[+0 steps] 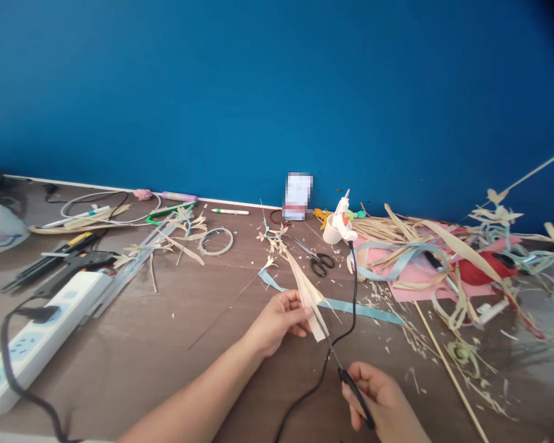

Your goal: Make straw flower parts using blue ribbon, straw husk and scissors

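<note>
My left hand (281, 320) pinches a pale, flat strip like dried husk (307, 286) between thumb and fingers. The strip runs away from me, and its lower end sticks out past my fingertips. In my right hand (373, 397) is a pair of black-handled scissors (333, 352), its blades reaching up to the strip beside my left thumb. How far apart the blades stand is hard to make out. Beneath the strip lies a light blue ribbon (367, 309). A second pair of scissors (321, 261) rests on the table just beyond.
A white glue gun (341, 218) stands in a cup, its black cord (354, 289) crossing the table near my hands. Husk strips and ribbons are heaped on pink sheets (409, 286) at right. At left lie a power strip (46, 338) and a dark glue gun (76, 267).
</note>
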Tool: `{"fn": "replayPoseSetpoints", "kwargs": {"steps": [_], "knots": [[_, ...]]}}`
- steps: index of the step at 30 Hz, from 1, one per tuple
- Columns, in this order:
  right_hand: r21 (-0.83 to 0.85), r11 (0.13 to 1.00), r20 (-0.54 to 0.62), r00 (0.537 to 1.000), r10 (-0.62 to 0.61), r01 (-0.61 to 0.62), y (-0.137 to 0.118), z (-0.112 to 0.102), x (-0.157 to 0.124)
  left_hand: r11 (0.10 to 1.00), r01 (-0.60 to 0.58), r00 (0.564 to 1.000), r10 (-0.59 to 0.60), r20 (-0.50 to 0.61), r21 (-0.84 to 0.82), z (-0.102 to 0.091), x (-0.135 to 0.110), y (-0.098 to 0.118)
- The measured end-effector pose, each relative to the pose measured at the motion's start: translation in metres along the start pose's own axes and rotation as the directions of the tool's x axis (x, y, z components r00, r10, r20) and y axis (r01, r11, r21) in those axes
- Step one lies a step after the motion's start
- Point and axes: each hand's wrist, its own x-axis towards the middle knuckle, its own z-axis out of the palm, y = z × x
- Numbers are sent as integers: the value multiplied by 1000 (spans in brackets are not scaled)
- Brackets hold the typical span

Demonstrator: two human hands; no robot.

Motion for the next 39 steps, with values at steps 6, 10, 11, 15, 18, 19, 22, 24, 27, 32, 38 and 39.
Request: {"fn": "replayPoseSetpoints", "kwargs": {"steps": [6,10,11,15,18,19,22,24,27,32,38,39], "knots": [[109,992,-94,994,-53,63,1,7,-3,999,-21,978,11,210,45,4,-4,2],[196,976,-95,992,-77,94,8,14,2,997,-59,965,46,257,44,6,-6,1],[210,973,-85,993,-79,95,10,16,4,996,-76,968,64,244,39,6,-7,1],[239,967,-80,994,-69,86,16,20,10,994,-108,975,104,197,12,9,-9,3],[246,968,-41,998,-43,52,18,19,13,993,-115,979,115,170,-7,9,-10,4],[250,967,-24,999,-38,43,18,18,14,993,-115,980,114,165,-7,9,-9,4],[247,969,-3,1000,-21,22,18,17,14,994,-111,983,108,149,12,8,-8,3],[227,974,1,1000,-4,4,16,17,13,993,-120,982,116,150,18,7,-8,3],[194,980,-60,998,-27,38,10,21,8,989,-150,971,149,186,-10,6,-7,3],[68,993,-178,980,-86,100,1,26,1,985,-164,961,171,216,-50,7,-9,3],[-55,995,-133,987,-94,87,0,22,0,997,-79,996,80,45,-18,7,-6,-2],[-65,996,-109,991,-75,68,0,18,-2,998,-63,998,64,27,-22,7,-5,-3]]}}
